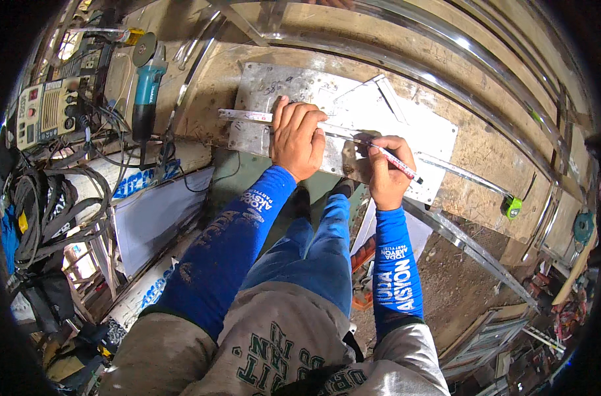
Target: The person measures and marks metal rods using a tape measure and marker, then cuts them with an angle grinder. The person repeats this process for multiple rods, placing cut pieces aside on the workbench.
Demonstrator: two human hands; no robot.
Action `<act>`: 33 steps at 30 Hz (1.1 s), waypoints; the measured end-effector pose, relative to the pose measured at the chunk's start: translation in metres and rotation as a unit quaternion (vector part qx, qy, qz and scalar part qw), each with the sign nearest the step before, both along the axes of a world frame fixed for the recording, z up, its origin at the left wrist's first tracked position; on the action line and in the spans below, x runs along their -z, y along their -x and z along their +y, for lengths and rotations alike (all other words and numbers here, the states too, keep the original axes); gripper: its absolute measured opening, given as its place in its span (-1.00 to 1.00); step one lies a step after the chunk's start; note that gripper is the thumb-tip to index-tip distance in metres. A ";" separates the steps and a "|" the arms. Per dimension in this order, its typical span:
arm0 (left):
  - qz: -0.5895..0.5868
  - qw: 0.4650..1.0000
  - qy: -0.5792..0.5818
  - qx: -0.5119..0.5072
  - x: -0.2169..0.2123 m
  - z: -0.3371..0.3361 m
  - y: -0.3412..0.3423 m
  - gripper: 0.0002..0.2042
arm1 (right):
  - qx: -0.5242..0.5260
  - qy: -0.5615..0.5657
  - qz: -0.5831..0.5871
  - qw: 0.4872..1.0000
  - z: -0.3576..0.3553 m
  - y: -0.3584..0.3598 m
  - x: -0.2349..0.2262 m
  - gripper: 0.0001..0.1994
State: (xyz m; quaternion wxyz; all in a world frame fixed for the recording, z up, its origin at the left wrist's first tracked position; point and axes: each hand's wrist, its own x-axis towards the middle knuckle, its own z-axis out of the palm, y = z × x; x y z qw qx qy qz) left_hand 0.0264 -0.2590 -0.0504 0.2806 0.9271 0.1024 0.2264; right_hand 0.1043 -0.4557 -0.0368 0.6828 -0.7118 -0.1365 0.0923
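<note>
A slim shiny metal bar lies across a grey metal plate on the workbench. My left hand is closed over this bar, its fingers pressing it down. In my right hand is a marker pen with a white and red barrel, gripped between thumb and fingers. The pen's tip points left, down at the bar's right part; whether it touches cannot be made out. Right of this hand, a green tape measure lies with its blade drawn out toward the plate.
At left sit a teal angle grinder, a boxy machine with knobs and coiled black cables. Long shiny metal tubes run along the bench's far side. Another metal bar slants down from the bench at right.
</note>
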 end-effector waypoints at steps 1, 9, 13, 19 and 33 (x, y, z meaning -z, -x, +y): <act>-0.004 1.000 0.005 0.005 -0.001 0.000 0.001 -0.76 | -0.001 0.001 0.040 0.999 -0.001 0.002 0.003 -0.94; -0.016 1.000 0.007 -0.004 0.001 -0.001 0.002 -0.81 | -0.013 0.046 -0.041 0.998 0.012 0.004 -0.015 -0.94; -0.013 1.000 0.005 -0.003 0.003 0.000 0.001 -0.83 | -0.044 0.075 -0.118 0.989 0.016 0.008 -0.009 -0.91; -0.023 1.000 -0.003 0.000 0.004 0.001 0.001 -0.82 | -0.052 0.087 -0.140 0.985 0.020 0.006 -0.003 -0.90; -0.026 1.000 -0.003 0.001 0.005 0.002 0.000 -0.81 | -0.056 0.100 -0.144 0.983 0.019 0.002 -0.001 -0.89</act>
